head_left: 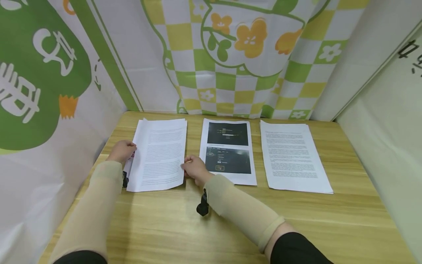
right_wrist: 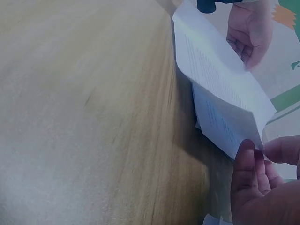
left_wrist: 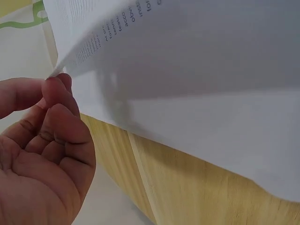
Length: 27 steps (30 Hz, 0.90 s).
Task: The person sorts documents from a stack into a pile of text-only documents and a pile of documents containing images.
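Both hands hold a printed sheet of paper [head_left: 163, 154] by its two long edges, above the left stack of paper. My left hand [head_left: 122, 151] pinches the left edge between thumb and fingers; in the left wrist view the sheet [left_wrist: 187, 61] arches up from those fingertips, with white paper lying under it. At the opposite edge my right hand [head_left: 196, 169] pinches the sheet between thumb and fingers. The right wrist view shows the sheet [right_wrist: 215, 70] raised over the lower printed pages [right_wrist: 211, 117], bowed between the hands.
A middle stack [head_left: 227, 178] with two dark printed pictures lies just right of my right hand. Farther right is another stack of text pages [head_left: 291, 157]. All rest on a wooden table [head_left: 184, 223], with a patterned curtain [head_left: 237, 84] behind and white cloth [head_left: 379, 110] at the right.
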Motion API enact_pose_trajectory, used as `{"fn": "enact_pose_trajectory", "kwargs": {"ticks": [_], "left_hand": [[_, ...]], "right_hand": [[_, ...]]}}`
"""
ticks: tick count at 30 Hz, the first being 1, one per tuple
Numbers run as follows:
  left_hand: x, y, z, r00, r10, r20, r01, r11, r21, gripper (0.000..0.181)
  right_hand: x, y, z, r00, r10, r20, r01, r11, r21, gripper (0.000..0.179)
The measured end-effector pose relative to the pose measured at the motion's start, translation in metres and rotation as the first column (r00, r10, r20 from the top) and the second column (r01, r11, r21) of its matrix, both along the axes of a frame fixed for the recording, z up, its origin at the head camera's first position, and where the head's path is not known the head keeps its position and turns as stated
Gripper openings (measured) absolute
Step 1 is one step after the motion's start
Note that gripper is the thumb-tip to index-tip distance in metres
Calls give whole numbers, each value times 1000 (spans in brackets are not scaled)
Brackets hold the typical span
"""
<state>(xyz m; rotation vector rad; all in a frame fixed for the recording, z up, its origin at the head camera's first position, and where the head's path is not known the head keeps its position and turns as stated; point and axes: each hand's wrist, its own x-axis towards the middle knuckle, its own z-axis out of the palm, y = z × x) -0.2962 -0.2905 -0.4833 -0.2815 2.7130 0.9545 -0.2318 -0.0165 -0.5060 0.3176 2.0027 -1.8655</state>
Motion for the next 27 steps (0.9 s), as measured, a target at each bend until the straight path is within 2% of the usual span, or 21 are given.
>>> {"fn": "enact_pose_trajectory", "kwargs": {"ticks": [3, 6, 11, 16, 20, 27], "left_hand": [[-2, 0, -3, 1000, -5, 8, 5, 1000, -8, 30], [-3, 1, -9, 1000, 9, 24, -10, 1000, 19, 30], [-2, 5, -18, 999, 30, 41, -34, 996, 82, 39], [0, 8, -15, 995, 90, 44, -93, 992, 86, 40], [-2, 10, -13, 991, 130, 19, -131, 980, 147, 36], [-2, 15, -6, 990, 130, -45, -109, 941, 319, 33]], "right_hand": [[2, 4, 0, 999, 1, -49, 3, 997, 77, 10], [3, 9, 0, 996, 24, -88, -10, 988, 155, 11], [2, 18, 2, 997, 47, -57, -36, 982, 186, 8], [3, 25, 7, 987, 105, -118, -70, 960, 270, 8], [3, 35, 9, 983, 133, -123, -89, 946, 312, 10], [1, 55, 6, 992, 95, -89, -70, 965, 254, 11]]}}
